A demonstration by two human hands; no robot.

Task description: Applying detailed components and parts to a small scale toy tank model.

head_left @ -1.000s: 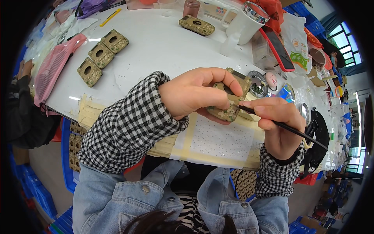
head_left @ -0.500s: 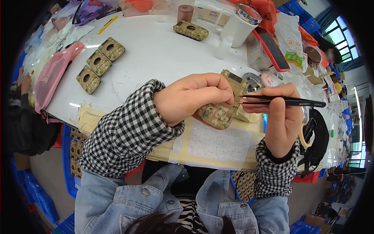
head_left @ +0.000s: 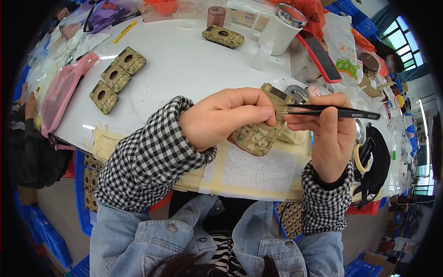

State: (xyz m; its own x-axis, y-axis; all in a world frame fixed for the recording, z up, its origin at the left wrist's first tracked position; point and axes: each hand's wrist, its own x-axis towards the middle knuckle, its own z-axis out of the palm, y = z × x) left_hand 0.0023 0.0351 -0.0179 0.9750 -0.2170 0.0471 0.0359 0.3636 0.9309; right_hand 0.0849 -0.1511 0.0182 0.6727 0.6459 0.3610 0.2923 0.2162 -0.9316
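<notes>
My left hand (head_left: 228, 115) is closed round a camouflage-patterned model tank hull (head_left: 254, 138), held over the front of the table. Its thumb and forefinger press together on the upper side, so part of the hull is hidden. In my right hand (head_left: 330, 134) lies a pair of black tweezers (head_left: 341, 112), pointing left with the tips a little apart beside the hull and my left thumb. Anything tiny at the tips is too small to make out. Below both hands, a white sheet (head_left: 256, 173) dotted with small specks is taped to the table edge.
Three camouflage hulls (head_left: 116, 76) stand in a row at the left, another hull (head_left: 223, 36) at the back. A white mug (head_left: 279, 32), a red-cased phone (head_left: 319, 57) and a tape roll (head_left: 362, 158) lie rightward. A pink mesh basket (head_left: 69, 92) is far left; a person sits beyond it.
The tweezers' tips have parted from each other and drawn slightly up, with my right hand rising a little. My left hand keeps its hold on the hull.
</notes>
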